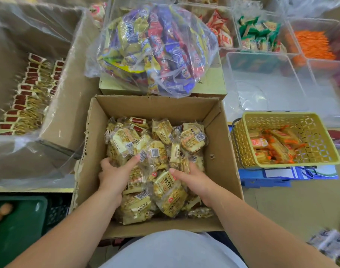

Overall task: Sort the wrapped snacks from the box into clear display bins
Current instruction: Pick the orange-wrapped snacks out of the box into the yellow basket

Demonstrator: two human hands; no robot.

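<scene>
Box [155, 109] of wrapped snacks [192, 141] (left hand [115, 176], right hand [192, 180] among them)

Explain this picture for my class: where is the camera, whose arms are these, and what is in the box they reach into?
No machine here: a person wears a camera on the head, looking down at their own arms. Both hands reach into an open cardboard box of yellow wrapped snacks. The left hand curls its fingers round some packets. The right hand has its fingers buried in the pile, so its grip is unclear. Beyond lie a clear bag of mixed snacks, a clear bin and a yellow basket holding orange packets.
</scene>
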